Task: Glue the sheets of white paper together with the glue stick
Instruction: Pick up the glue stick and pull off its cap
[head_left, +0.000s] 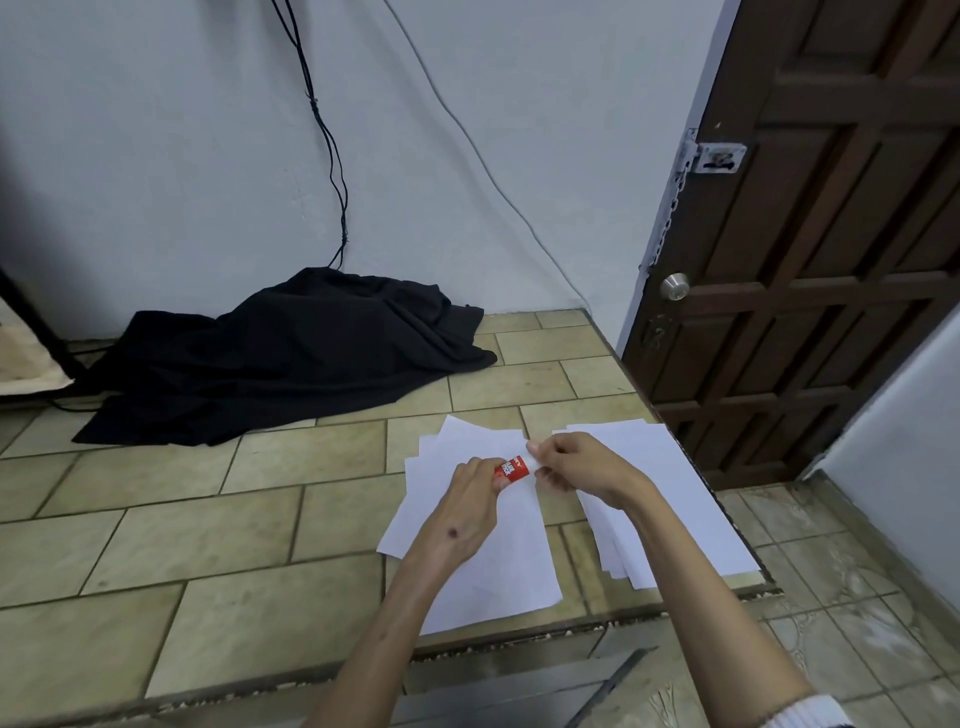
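Item: small red-labelled cylindrical glue stick (511, 467), being held level above the sheets, between both hands. The left hand (475, 499) is wrapping its fingers around the red body, closed firmly on it. The right hand (576, 462) is pinching the white end with thumb and fingertips, closed on that end; whether that end is a cap or the twist base cannot be told. Judgement: one hand is steadying the barrel while the other is working the end, so the stick is probably being uncapped, recapped or wound.

Beneath: loose fan of white paper sheets (467, 582), lying directly under the stick and overlapping at slight angles, the near corner reaching toward the counter's front edge. It is sitting where glue can be applied without reaching.

Beside, to the right: second stack of white paper sheets (675, 499), lying near the counter's right edge, edges stepped. A strip of bare tile is showing between the two groups. Judgement: keeping them apart is separating supply from working pile; which is which cannot be told.

Support: beige tiled counter (208, 519), carrying both groups.

Farther: crumpled black cloth (291, 358) lying against the pale wall, well apart from the work; dark brown panelled wooden door (810, 260) standing at right.
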